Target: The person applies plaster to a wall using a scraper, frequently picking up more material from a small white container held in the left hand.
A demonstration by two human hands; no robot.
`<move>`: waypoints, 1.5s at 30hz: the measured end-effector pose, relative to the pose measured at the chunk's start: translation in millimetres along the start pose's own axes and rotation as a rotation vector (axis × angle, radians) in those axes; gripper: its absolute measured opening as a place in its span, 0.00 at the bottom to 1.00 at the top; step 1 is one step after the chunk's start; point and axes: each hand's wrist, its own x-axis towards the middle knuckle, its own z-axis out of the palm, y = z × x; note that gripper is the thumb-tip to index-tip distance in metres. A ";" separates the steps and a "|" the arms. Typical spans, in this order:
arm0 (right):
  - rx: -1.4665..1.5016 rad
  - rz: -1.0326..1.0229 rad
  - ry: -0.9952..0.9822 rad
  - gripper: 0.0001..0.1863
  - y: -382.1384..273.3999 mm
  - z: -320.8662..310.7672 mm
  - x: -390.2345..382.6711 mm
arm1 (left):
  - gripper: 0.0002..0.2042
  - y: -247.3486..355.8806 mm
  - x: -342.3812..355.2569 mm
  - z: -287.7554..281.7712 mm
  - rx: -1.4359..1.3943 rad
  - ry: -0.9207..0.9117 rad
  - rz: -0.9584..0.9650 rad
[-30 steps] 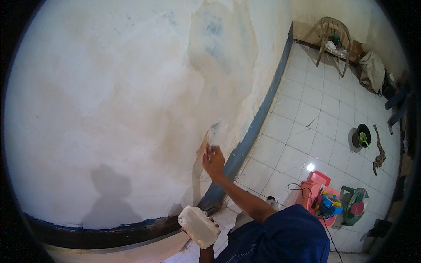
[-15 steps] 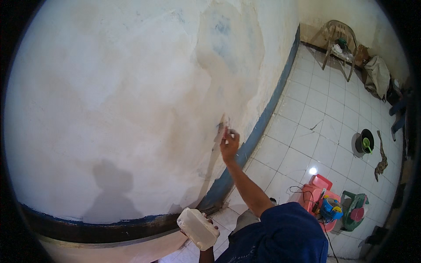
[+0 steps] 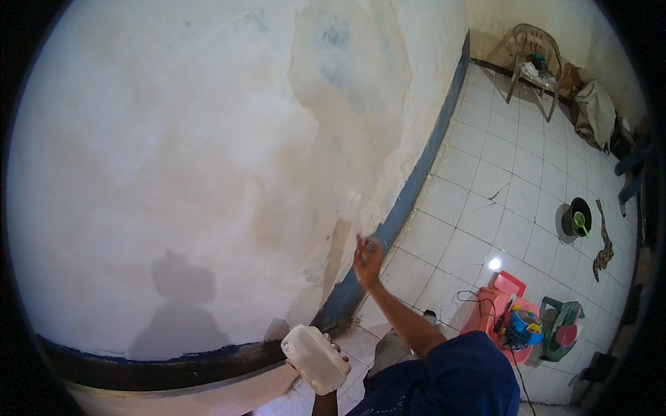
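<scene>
Evidently grasped the whitish tub (image 3: pixel 314 353), near left, in the fingers of the left hand (image 3: pixel 338 349); held the right hand (image 3: pixel 367 263), farther right, beside the patchy wall (image 3: pixel 208 173), with bent fingers too blurred to tell any grip; probably called for light, even strokes

White square tiles covered the floor (image 3: pixel 461 201). At the far end stood a brown plastic chair (image 3: pixel 538 35), its seat heaped with odds and ends, and beside it slumped a beige sack (image 3: pixel 594 111). Nearer, a black bucket (image 3: pixel 569 225) held a light green dipper (image 3: pixel 580 222), with a crumpled brown cloth (image 3: pixel 604 256) just to its right. A pink plastic stool (image 3: pixel 477 317) carried a blue-and-yellow object (image 3: pixel 524 327) (too small to identify) and a dark cable (image 3: pixel 524 385) trailed down beside it. Next to that sat a green stool (image 3: pixel 555 345) bearing something pink (image 3: pixel 567 335).
</scene>
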 end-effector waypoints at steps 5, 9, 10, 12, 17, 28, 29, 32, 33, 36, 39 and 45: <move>0.066 0.103 0.248 0.12 26.2 26.7 93.1 | 0.48 -11.0 -5.0 13.0 -0.044 0.159 0.040; -0.137 -0.078 0.045 0.12 10.3 58.3 50.7 | 0.51 -10.6 -14.0 13.7 -0.677 0.134 0.021; 0.047 0.059 0.055 0.10 21.7 61.3 27.4 | 0.51 -12.8 -12.6 7.3 -0.583 0.140 -0.010; -0.065 -0.160 -0.107 0.12 6.0 54.0 -34.6 | 0.51 -7.9 -14.2 -10.6 -0.308 0.123 0.009; 0.112 -0.242 -0.244 0.07 -28.8 19.5 -94.1 | 0.50 3.1 -13.6 -27.3 -0.091 0.087 0.017; -0.024 0.463 0.102 0.18 81.6 48.6 43.3 | 0.51 7.6 -9.7 -32.8 -0.095 0.107 -0.010; -0.056 0.631 -0.065 0.20 96.5 50.7 43.5 | 0.51 7.5 -5.6 -32.5 -0.104 0.102 -0.020; -0.140 0.480 -0.023 0.23 74.1 69.0 19.5 | 0.50 -0.8 -7.7 -4.7 -0.141 0.115 0.013; -0.144 0.480 -0.012 0.23 74.0 69.7 18.1 | 0.50 0.8 -6.9 -9.0 -0.140 0.113 0.000; -0.001 0.419 0.159 0.20 62.4 66.2 17.0 | 0.53 6.4 -2.8 -25.0 -0.071 0.118 0.004; 0.095 0.374 0.114 0.16 -29.6 62.4 7.0 | 0.53 15.9 -20.7 -28.8 -0.105 0.128 0.044; 0.340 0.476 -0.011 0.09 -73.2 38.8 -3.7 | 0.46 24.6 -15.3 -60.4 0.158 0.098 0.045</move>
